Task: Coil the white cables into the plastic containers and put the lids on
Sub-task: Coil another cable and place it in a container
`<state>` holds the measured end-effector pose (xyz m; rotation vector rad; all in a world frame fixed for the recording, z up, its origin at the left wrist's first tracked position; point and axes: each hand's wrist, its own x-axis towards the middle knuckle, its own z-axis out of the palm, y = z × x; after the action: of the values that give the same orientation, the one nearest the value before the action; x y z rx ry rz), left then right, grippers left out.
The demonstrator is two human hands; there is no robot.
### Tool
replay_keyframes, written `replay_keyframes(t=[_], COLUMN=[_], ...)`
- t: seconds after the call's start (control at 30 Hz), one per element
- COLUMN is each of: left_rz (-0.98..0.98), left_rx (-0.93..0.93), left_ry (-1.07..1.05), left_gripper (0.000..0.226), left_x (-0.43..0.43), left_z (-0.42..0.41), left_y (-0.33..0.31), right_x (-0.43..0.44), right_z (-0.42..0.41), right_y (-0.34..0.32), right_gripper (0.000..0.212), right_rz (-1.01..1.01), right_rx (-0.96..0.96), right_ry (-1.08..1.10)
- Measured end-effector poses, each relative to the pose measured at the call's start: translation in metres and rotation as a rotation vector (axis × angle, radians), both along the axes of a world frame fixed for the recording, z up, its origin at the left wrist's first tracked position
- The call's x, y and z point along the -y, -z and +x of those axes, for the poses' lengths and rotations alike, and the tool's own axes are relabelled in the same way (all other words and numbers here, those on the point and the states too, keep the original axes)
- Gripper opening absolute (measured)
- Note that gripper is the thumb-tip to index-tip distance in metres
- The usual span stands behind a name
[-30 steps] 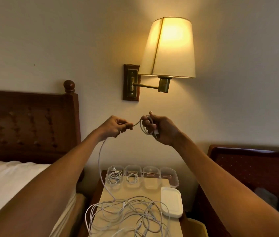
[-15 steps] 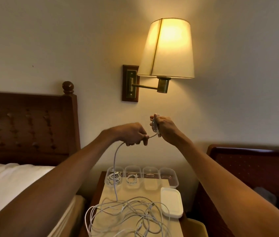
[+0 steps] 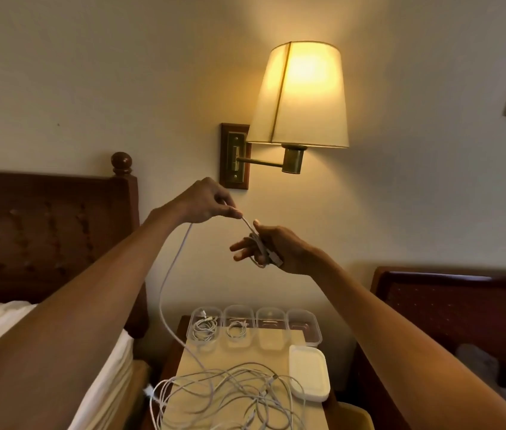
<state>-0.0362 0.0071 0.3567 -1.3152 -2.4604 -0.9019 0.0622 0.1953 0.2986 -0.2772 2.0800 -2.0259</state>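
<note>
Head view: our left hand (image 3: 203, 201) pinches the white cable (image 3: 169, 274), which trails down to the tangle (image 3: 227, 395) on the nightstand (image 3: 239, 356). Our right hand (image 3: 272, 248) grips its small coil, fingers half spread. Behind sit four containers (image 3: 255, 332), two holding cables, with stacked lids (image 3: 309, 375) rightward.

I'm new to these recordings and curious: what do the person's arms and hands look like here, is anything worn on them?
Both arms are bare from the frame's lower edge to the wrist, with no sleeves in view. The left hand and right hand wear no gloves, and no watch, bracelet or ring shows on the sides facing the camera. Both forearms are long and slender. The warm, dim lamplight leaves finer details unclear.
</note>
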Motion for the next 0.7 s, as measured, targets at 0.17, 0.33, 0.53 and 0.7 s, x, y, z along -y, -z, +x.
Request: replay_keyframes(t=[0.17,0.33,0.53,0.7], left_rz=[0.152,0.021,-0.169,-0.347], left_rx=[0.153,0.411,0.477,0.335], left_ry=[-0.030,-0.014,0.021,-0.001], left_gripper=[0.013,0.030,0.031,0.028], left_x=[0.008,-0.002,-0.030,-0.042], left_z=[-0.010,0.005,0.031,0.044], left_y=[0.043,0.072,0.067,0.049], right_x=[-0.002,-0.001,0.007,-0.003], right_z=[0.009,0.002,-0.011,-0.023], right_y=[-0.010,-0.017,-0.017,-0.001], right_gripper=[0.044,0.045,0.046,0.034], right_rz=[-0.270,-0.544,-0.535,-0.251], right_rx=[0.010,-0.040,-0.137,-0.210], right_ry=[-0.076,0.128,0.290,0.490])
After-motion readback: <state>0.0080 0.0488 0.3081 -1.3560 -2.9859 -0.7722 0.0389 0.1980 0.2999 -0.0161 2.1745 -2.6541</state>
